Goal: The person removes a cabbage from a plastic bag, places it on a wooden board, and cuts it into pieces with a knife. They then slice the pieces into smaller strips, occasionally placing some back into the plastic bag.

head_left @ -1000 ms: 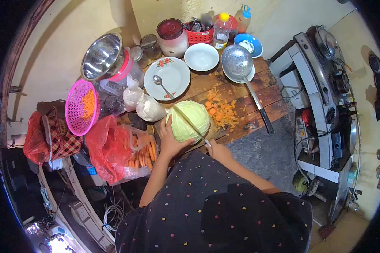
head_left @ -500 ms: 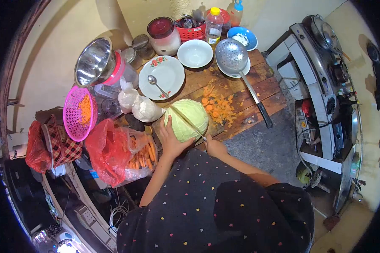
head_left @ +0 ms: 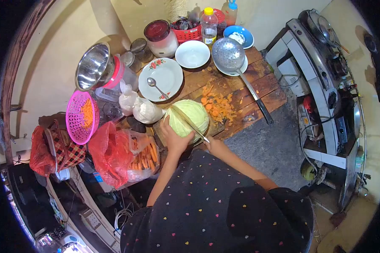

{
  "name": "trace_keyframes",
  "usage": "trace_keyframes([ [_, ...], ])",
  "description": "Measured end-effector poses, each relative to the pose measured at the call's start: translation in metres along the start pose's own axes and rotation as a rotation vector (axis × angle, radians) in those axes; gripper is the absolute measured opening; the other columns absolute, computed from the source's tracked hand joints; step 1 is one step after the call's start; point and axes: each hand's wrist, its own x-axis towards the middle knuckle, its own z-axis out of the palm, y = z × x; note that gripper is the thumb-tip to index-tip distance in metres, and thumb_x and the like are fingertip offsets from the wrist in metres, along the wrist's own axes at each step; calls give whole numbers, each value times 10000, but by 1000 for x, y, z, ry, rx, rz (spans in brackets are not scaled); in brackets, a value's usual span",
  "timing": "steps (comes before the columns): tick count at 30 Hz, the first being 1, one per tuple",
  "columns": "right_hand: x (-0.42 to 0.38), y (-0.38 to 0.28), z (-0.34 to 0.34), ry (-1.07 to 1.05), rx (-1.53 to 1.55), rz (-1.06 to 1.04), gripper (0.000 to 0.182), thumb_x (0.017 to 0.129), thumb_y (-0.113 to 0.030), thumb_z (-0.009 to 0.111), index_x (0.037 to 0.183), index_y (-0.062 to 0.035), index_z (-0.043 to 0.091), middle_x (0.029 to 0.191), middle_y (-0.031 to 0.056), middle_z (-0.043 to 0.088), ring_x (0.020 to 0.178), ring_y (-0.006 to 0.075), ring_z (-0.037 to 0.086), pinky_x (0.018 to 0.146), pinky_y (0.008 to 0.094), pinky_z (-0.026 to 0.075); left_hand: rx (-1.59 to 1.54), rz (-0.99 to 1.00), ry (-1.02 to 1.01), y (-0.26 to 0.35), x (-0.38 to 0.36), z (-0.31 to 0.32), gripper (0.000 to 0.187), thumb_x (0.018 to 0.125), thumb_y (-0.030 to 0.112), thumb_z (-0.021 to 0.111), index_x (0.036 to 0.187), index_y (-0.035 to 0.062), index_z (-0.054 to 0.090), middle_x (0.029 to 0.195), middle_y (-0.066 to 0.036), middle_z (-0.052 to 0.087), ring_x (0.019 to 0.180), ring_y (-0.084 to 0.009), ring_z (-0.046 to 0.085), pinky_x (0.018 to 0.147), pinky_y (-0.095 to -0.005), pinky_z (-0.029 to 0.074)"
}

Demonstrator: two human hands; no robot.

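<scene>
A pale green cabbage [head_left: 197, 110] rests on a board at the table's near edge. My left hand [head_left: 176, 138] lies against its left side, fingers spread on the leaves and holding it. In my right hand [head_left: 215, 146] is the handle of a knife [head_left: 189, 121], whose blade lies diagonally across the top of the cabbage. How deep the blade sits is hard to tell. Carrot peelings and pieces [head_left: 217, 108] are scattered right of the cabbage.
Behind stand a flowered plate [head_left: 175, 76] with a spoon, a white bowl [head_left: 192, 55] and a skimmer [head_left: 229, 55]. Left are tied white bags [head_left: 147, 111], a pink basket [head_left: 74, 118] of shredded carrot and a red bag [head_left: 109, 156] beside whole carrots. A stove [head_left: 312, 63] stands right.
The view has shifted slightly. The knife handle and my right hand have moved a little to the right and down; both hands keep their hold.
</scene>
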Motion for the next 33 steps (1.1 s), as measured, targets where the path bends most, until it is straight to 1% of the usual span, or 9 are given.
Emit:
trace_keyframes([
  [5,-7,0,-14,4,40,-31,337,961,-325,438,1086,-20,505,839,269,636,798,454,613,708,534,466,-112,149,29,-23,-9,0,1109,548,332,858,1391,26,204,1405,-237,207,1320,-400,238,1100,-484,233],
  [9,-19,-7,-28,12,12,-41,319,962,-316,437,1073,-22,487,785,272,630,745,458,612,666,544,463,-114,160,23,-24,-11,-1,1111,557,330,862,1390,19,197,1415,-236,198,1322,-398,233,1102,-478,228],
  [12,-27,-6,-27,86,41,-102,295,959,-302,439,1055,-25,467,724,275,619,683,460,611,613,552,465,-97,137,9,-18,-11,-3,1113,565,344,864,1393,22,193,1420,-237,192,1323,-400,233,1100,-479,233],
  [15,-24,-17,-24,70,11,-64,272,949,-285,448,1049,-32,452,684,279,609,647,463,610,580,552,472,-90,134,5,-15,-11,-3,1123,568,364,865,1397,23,188,1422,-243,185,1323,-405,234,1097,-482,238],
  [21,3,-52,-12,70,-19,-84,304,939,-257,439,1004,40,437,687,292,602,664,453,619,608,543,489,-39,148,12,-17,-10,-1,1155,575,410,866,1410,19,170,1425,-253,165,1321,-423,237,1093,-496,239],
  [23,7,-61,-17,43,-49,-74,296,933,-210,429,1023,71,441,745,291,625,714,446,639,634,523,505,-21,152,4,-19,-11,-2,1164,578,422,865,1413,14,164,1427,-253,159,1322,-429,235,1093,-501,238],
  [26,7,-71,-24,14,-75,-56,298,925,-175,427,1054,94,429,788,300,634,749,438,651,653,505,517,-22,156,-20,-17,-11,-6,1163,599,424,856,1421,3,150,1433,-260,153,1320,-440,236,1091,-507,238],
  [30,3,-91,-39,-21,-59,-48,307,918,-161,444,1086,92,401,816,309,629,771,440,648,669,506,515,-3,209,-46,-23,-11,-9,1068,688,420,801,1427,-11,161,1433,-276,162,1318,-450,243,1089,-507,231],
  [33,4,-102,-46,64,17,-89,325,909,-150,465,1134,70,380,831,291,632,791,446,640,692,516,508,-2,220,-57,-27,-9,-9,992,745,410,758,1430,-11,177,1433,-283,173,1316,-455,248,1088,-507,226],
])
